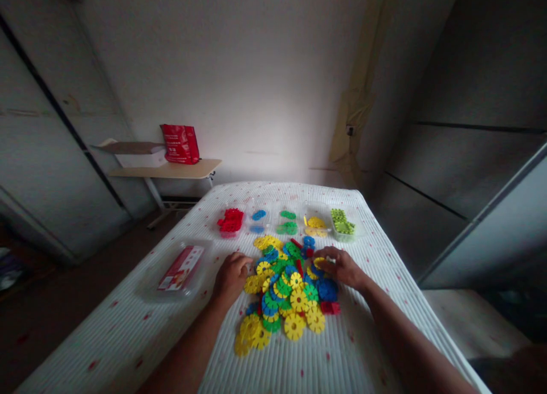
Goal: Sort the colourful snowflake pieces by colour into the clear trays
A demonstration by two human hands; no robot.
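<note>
A loose pile of notched plastic discs in yellow, green, blue and red lies on the cloth between my hands. My left hand rests at the pile's left edge, fingers curled in; whatever they may hold is hidden. At the right edge, my right hand has thumb and fingertips closed around a yellow disc. Under that hand are blue pieces, with red pieces just nearer to me. Several yellow discs overlap at the near left of the pile.
Clear tubs stand in a row behind the pile, holding red pieces, blue discs, green discs, yellow discs and light green pieces. A labelled clear container sits at left. Beyond, a side table bears a red bag.
</note>
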